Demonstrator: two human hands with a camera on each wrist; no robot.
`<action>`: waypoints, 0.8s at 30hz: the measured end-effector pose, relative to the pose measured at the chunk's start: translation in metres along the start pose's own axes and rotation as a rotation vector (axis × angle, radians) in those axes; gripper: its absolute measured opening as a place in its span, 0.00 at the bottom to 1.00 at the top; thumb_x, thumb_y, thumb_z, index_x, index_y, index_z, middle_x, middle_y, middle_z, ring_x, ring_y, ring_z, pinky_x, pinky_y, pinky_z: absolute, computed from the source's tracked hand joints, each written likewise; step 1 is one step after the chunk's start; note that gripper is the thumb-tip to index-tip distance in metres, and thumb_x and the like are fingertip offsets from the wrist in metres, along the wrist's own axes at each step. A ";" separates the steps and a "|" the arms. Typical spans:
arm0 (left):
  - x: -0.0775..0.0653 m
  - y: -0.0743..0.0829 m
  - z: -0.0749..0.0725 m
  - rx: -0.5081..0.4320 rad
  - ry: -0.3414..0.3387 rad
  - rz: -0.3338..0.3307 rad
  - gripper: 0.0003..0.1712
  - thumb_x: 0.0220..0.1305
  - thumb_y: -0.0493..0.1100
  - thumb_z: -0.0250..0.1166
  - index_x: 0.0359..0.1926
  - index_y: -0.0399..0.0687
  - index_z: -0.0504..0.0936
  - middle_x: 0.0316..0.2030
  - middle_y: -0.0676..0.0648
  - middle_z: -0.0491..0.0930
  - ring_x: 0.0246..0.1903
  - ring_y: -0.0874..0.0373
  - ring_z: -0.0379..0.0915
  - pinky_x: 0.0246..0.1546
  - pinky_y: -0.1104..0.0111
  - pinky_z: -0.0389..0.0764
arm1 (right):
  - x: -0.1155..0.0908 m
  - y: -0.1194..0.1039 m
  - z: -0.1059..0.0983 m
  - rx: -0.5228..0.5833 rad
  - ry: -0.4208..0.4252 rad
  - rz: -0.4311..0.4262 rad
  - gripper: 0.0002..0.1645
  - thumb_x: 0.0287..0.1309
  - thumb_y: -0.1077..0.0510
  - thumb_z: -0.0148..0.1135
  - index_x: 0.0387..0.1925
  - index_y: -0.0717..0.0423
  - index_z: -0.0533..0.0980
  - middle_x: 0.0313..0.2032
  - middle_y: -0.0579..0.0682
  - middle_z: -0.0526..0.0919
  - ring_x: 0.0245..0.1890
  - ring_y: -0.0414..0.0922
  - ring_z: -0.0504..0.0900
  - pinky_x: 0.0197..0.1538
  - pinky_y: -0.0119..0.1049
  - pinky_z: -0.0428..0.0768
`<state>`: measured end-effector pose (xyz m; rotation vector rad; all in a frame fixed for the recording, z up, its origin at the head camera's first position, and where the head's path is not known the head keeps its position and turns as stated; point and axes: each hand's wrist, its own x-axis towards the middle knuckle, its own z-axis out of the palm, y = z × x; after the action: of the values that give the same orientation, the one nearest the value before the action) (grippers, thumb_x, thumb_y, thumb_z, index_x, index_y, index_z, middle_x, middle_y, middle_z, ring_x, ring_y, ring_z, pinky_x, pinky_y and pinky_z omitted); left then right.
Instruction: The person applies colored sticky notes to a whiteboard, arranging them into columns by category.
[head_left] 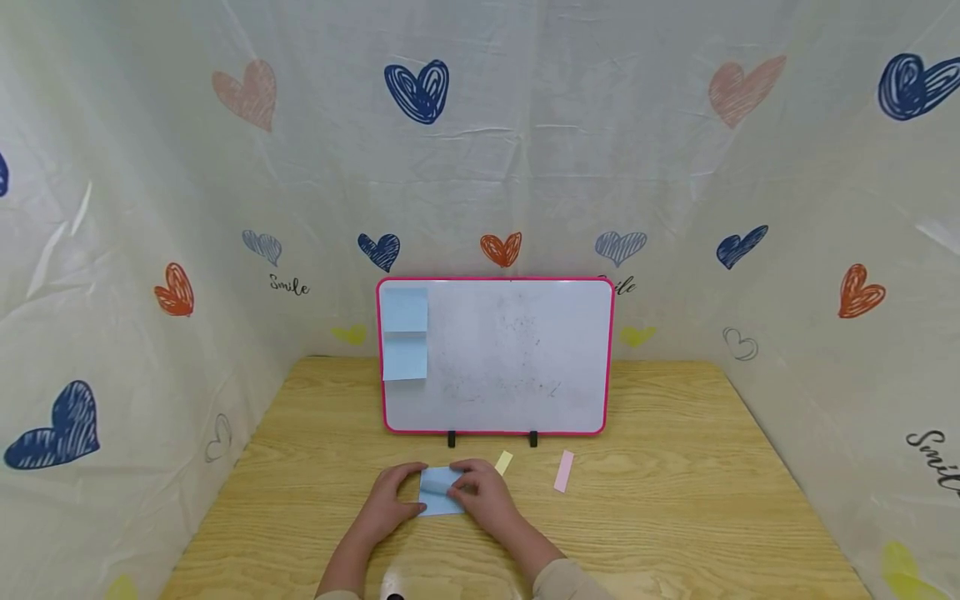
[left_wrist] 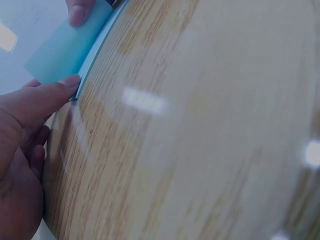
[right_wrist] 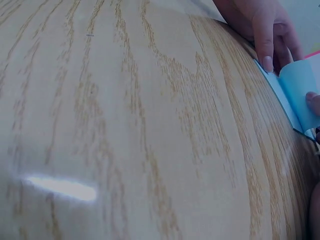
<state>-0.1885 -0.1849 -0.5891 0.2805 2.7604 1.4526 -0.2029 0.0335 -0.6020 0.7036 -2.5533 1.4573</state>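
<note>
A pad of light blue sticky notes (head_left: 442, 507) lies on the wooden table in front of me. My left hand (head_left: 390, 502) holds the pad at its left side, thumb near the bottom corner and fingers at the top edge. The top sticky note (right_wrist: 299, 82) curls up from the pad, bent over in the right wrist view. My right hand (head_left: 483, 498) pinches that lifted sheet between thumb and fingers. In the left wrist view, the left thumb (left_wrist: 70, 82) presses at the pad's corner.
Behind the hands stands a pink-framed whiteboard (head_left: 517, 358) on black feet (head_left: 533, 439). Two blue sticky notes (head_left: 405, 357) hang at its left side, one above the other. A yellow strip (head_left: 505, 462) and a pink strip (head_left: 564, 472) lie right of the pad. Heart-printed curtains surround the table.
</note>
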 end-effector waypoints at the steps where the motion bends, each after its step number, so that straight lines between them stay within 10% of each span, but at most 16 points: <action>1: 0.000 0.000 0.000 0.001 -0.002 -0.002 0.34 0.46 0.35 0.77 0.57 0.47 0.79 0.57 0.43 0.75 0.62 0.39 0.61 0.62 0.44 0.59 | 0.000 0.000 0.000 0.008 0.007 0.008 0.07 0.56 0.57 0.70 0.25 0.54 0.85 0.49 0.48 0.82 0.53 0.49 0.77 0.57 0.41 0.73; 24: -0.001 0.004 0.001 0.012 -0.003 -0.006 0.32 0.50 0.34 0.75 0.58 0.46 0.78 0.58 0.43 0.75 0.63 0.38 0.60 0.62 0.43 0.60 | -0.001 0.001 0.001 0.088 0.097 0.043 0.09 0.63 0.57 0.64 0.26 0.53 0.79 0.49 0.48 0.82 0.51 0.50 0.79 0.53 0.42 0.75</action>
<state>-0.1871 -0.1823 -0.5864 0.2743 2.7668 1.4332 -0.2028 0.0337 -0.6038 0.5767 -2.4600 1.5843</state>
